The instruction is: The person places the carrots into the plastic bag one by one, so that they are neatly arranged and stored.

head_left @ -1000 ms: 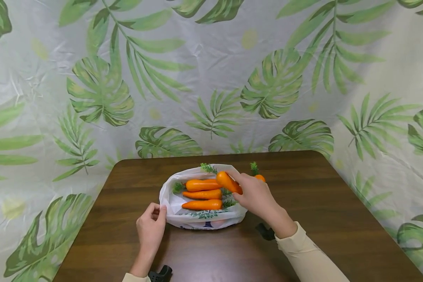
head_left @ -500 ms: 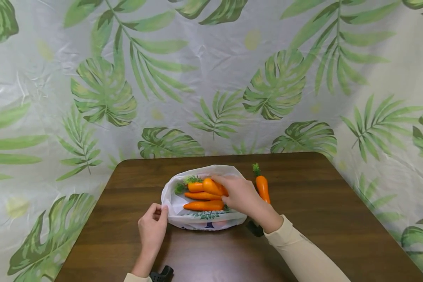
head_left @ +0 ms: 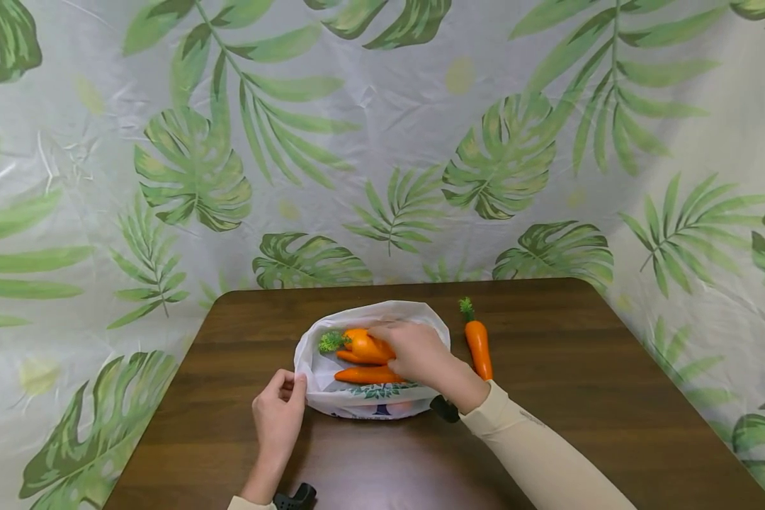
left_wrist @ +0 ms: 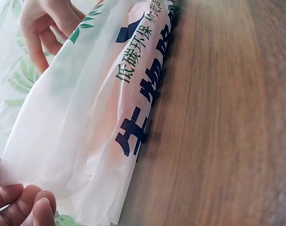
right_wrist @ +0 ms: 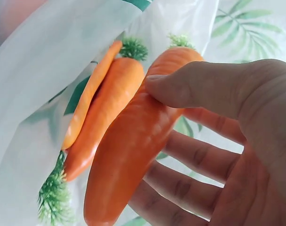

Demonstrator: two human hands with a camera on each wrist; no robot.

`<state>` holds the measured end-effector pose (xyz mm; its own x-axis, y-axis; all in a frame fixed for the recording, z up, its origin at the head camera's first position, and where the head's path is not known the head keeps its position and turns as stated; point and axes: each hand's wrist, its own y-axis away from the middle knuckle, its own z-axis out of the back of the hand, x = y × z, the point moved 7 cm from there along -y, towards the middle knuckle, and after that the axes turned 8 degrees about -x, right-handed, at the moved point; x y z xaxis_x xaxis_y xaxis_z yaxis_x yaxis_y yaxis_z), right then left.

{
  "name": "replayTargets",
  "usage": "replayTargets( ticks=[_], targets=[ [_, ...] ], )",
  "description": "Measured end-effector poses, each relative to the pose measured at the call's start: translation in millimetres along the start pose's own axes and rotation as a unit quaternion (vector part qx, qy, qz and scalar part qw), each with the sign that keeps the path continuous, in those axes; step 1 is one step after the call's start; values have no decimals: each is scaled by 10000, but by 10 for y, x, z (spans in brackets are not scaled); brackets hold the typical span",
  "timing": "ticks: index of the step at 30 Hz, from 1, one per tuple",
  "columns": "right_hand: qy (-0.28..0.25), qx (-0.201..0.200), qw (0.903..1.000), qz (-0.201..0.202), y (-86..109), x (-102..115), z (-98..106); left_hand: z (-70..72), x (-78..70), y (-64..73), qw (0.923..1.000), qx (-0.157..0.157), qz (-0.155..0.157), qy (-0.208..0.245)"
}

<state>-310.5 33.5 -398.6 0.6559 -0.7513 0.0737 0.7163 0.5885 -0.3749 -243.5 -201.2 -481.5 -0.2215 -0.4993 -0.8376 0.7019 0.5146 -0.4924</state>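
A white plastic bag (head_left: 350,404) with green and dark blue print lies open on the table. At its left end my left hand (head_left: 278,411) pinches the rim; the left wrist view shows those fingertips (left_wrist: 43,207) on the thin plastic. My right hand (head_left: 417,354) is inside the mouth of the bag and grips an orange carrot (right_wrist: 133,136) with a green leafy top, thumb on the near side and fingers behind. Beneath and beside it in the bag lie other carrots (right_wrist: 107,106), partly hidden by the hand in the head view.
One more carrot (head_left: 478,347) lies on the brown wooden table (head_left: 561,397) to the right of the bag, close to my right forearm. Behind the table hangs a leaf-patterned sheet (head_left: 408,127). Dark bands (head_left: 296,496) sit at both wrists.
My right hand has carried the carrot leftward and down into the bag, over the others. This uncovered the carrot on the table. My left hand keeps its hold on the rim.
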Motion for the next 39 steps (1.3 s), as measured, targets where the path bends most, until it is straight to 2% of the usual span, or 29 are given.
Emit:
replayTargets(
  ticks=[12, 19, 26, 30, 34, 39],
  targets=[
    [438, 533, 9971, 312, -148, 136, -234, 15, -3, 6, 9998, -95, -138, -127],
    [425, 462, 9970, 459, -236, 188, -370, 19, 6, 2, 9998, -114, -146, -54],
    [317, 422, 9981, 329, -261, 170, -495, 4, 2, -4, 9999, -58, -106, -26],
    [305, 223, 9989, 282, -247, 161, -498, 5, 0, -8, 9999, -54, -122, -48],
    [508, 70, 9983, 259, -234, 154, -484, 10, 3, -12, 9998, -74, -146, -75],
    [520, 130, 9984, 149, -221, 129, -414, 7, 10, -6, 9999, -77, -136, -54]
  ],
)
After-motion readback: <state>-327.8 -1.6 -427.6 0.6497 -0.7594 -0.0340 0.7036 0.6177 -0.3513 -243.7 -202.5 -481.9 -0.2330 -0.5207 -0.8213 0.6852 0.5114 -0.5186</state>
